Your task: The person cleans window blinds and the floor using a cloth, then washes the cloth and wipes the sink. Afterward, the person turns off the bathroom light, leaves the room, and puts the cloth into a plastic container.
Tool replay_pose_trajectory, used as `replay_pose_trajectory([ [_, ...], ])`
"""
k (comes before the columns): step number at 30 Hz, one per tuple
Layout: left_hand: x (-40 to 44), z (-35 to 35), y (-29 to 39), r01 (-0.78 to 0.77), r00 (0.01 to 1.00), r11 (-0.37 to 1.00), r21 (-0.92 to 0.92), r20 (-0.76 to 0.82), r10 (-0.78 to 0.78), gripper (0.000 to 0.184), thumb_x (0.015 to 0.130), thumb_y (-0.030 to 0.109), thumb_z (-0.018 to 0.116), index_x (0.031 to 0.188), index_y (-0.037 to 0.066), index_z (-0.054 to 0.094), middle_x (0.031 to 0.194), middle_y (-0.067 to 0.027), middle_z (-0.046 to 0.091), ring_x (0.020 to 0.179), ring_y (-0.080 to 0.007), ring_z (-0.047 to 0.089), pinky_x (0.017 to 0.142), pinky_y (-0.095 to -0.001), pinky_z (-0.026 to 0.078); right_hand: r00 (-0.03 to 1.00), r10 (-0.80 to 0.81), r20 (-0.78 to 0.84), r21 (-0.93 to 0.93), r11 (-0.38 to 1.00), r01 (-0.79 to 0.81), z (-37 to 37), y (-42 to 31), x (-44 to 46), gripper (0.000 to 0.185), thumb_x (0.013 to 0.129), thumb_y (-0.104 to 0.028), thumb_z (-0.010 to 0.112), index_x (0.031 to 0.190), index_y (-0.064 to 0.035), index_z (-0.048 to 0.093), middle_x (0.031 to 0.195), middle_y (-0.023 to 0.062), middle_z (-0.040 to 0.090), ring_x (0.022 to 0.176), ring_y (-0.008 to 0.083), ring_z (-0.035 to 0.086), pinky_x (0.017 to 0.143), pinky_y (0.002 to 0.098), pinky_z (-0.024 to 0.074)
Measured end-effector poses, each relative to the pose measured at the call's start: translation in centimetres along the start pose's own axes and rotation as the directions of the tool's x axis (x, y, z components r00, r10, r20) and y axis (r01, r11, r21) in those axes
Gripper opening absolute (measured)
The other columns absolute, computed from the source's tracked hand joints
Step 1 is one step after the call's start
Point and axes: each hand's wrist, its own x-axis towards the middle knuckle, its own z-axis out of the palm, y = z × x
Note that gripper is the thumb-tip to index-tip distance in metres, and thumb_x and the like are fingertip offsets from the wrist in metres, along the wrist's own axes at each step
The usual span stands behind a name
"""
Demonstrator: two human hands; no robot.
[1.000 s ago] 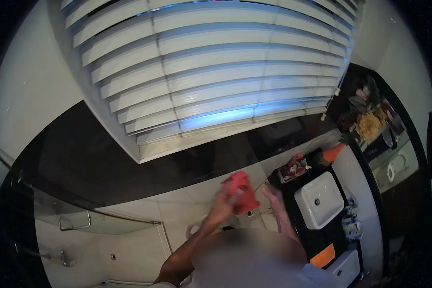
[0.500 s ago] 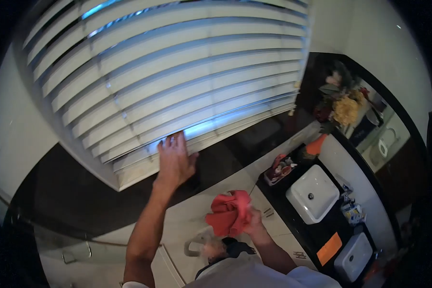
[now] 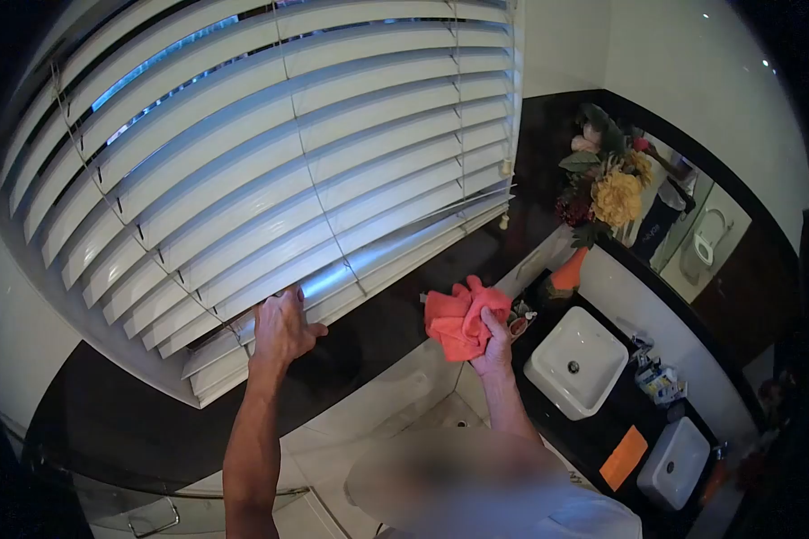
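Note:
White slatted blinds (image 3: pixel 360 162) hang over the window in front of me. My left hand (image 3: pixel 281 334) is at their lower edge, its fingers curled round a low slat (image 3: pixel 216 341) and the fingertips partly hidden behind it. Light shows through a gap beside that hand. My right hand (image 3: pixel 494 346) grips a bunched red cloth (image 3: pixel 463 319), thumb on top, held over the front edge of the dark window ledge (image 3: pixel 368 332).
To the right, a dark counter (image 3: pixel 571 440) carries two white basins (image 3: pixel 580 359), an orange cloth (image 3: pixel 624 456) and small packets (image 3: pixel 662 384). Flowers in an orange vase (image 3: pixel 570 269) stand by the mirror (image 3: pixel 719 225). Thin blind cords (image 3: pixel 310 171) hang across the slats.
My right hand has lifted the red cloth up and to the right, towards the ledge. My left hand stays at the low slats, with its fingers more curled. The view has shifted.

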Motion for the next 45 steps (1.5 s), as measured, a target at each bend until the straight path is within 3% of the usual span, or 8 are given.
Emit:
replay_pose_trajectory([
  [13, -1.7, 1.2, 2.1, 0.007, 0.959, 1.000, -0.014, -0.284, -0.011, 0.034, 0.050, 0.010, 0.077, 0.074, 0.002, 0.055, 0.079, -0.0188, 0.059, 0.082, -0.0385, 0.058, 0.075, -0.0437, 0.047, 0.964, -0.236, -0.121, -0.251, 0.947, 0.200, 0.0, 0.9, -0.1, 0.043, 0.091, -0.010, 0.056, 0.130, 0.0034, 0.044, 0.128, 0.0138, 0.054, 0.114, 0.0237, 0.056, 0.099, 0.0374, 0.0429],
  [19, -2.8, -1.2, 4.7, -0.023, 0.913, 1.000, -0.021, -0.407, 0.013, 0.029, 0.052, 0.006, 0.071, 0.078, 0.000, 0.060, 0.079, -0.0213, 0.061, 0.080, -0.0412, 0.059, 0.081, -0.0477, 0.043, 0.916, -0.400, 0.042, -0.934, 0.311, 0.179, 6.0, 2.5, 3.9, 0.024, 0.091, -0.020, 0.060, 0.100, 0.0028, 0.062, 0.086, 0.0079, 0.066, 0.074, 0.0156, 0.061, 0.069, 0.0301, 0.0467],
  [24, -3.3, -3.1, 5.6, 0.018, 0.923, 1.000, -0.004, -0.384, -0.019, 0.036, 0.052, 0.003, 0.066, 0.087, -0.004, 0.058, 0.075, -0.0260, 0.061, 0.080, -0.0444, 0.060, 0.086, -0.0512, 0.040, 0.902, -0.431, 0.012, -0.904, 0.381, 0.194, 7.1, 8.6, 2.4, 0.022, 0.091, -0.019, 0.060, 0.087, 0.0023, 0.065, 0.077, 0.0082, 0.065, 0.068, 0.0171, 0.058, 0.063, 0.0322, 0.0460],
  [27, -3.5, -3.9, 4.8, -0.065, 0.875, 0.998, 0.015, -0.479, 0.064, 0.038, 0.056, 0.002, 0.065, 0.092, -0.007, 0.057, 0.065, -0.0230, 0.061, 0.076, -0.0419, 0.063, 0.091, -0.0567, 0.034, 0.892, -0.327, 0.314, -0.908, 0.171, 0.382, 8.0, 11.7, -0.8, 0.015, 0.089, -0.011, 0.060, 0.085, 0.0019, 0.066, 0.075, 0.0079, 0.065, 0.063, 0.0197, 0.058, 0.065, 0.0336, 0.0482],
  [29, -3.5, -4.5, 4.7, -0.091, 0.894, 0.994, 0.051, -0.435, 0.105, 0.039, 0.056, 0.002, 0.065, 0.093, -0.008, 0.056, 0.068, -0.0239, 0.062, 0.075, -0.0413, 0.063, 0.091, -0.0590, 0.032, 0.484, -0.232, 0.844, -0.528, -0.195, 0.827, 9.4, 14.6, -0.2, 0.020, 0.085, -0.008, 0.064, 0.103, 0.0017, 0.062, 0.097, 0.0120, 0.065, 0.084, 0.0198, 0.062, 0.075, 0.0327, 0.0490],
  [31, -3.1, -4.3, 4.8, -0.106, 0.880, 0.994, 0.013, -0.465, 0.100, 0.035, 0.056, 0.001, 0.064, 0.089, -0.006, 0.056, 0.068, -0.0236, 0.062, 0.075, -0.0408, 0.063, 0.090, -0.0600, 0.031, 0.823, 0.051, 0.566, -0.774, 0.376, 0.510, 17.9, 15.3, -2.6, 0.042, 0.080, -0.017, 0.063, 0.118, -0.0015, 0.056, 0.117, 0.0189, 0.060, 0.111, 0.0307, 0.057, 0.095, 0.0442, 0.0436],
  [40, -2.1, -3.8, 5.4, -0.079, 0.918, 0.986, -0.144, -0.397, 0.016, 0.033, 0.053, 0.004, 0.069, 0.082, 0.003, 0.053, 0.063, -0.0164, 0.060, 0.066, -0.0390, 0.061, 0.078, -0.0532, 0.039, 0.411, 0.204, 0.888, -0.451, 0.226, 0.863, 24.0, 22.4, -2.6, 0.049, 0.084, -0.025, 0.058, 0.127, -0.0030, 0.049, 0.124, 0.0197, 0.055, 0.119, 0.0321, 0.051, 0.101, 0.0457, 0.0385],
  [45, -2.9, -4.2, 4.7, -0.112, 0.903, 0.980, -0.162, -0.429, 0.032, 0.034, 0.051, 0.003, 0.071, 0.079, 0.006, 0.052, 0.060, -0.0137, 0.058, 0.064, -0.0383, 0.060, 0.084, -0.0484, 0.037, 0.590, 0.181, 0.787, -0.614, 0.145, 0.775, 19.0, 16.7, -0.1, 0.054, 0.085, -0.029, 0.056, 0.131, -0.0038, 0.045, 0.128, 0.0201, 0.052, 0.123, 0.0329, 0.047, 0.104, 0.0465, 0.0356],
])
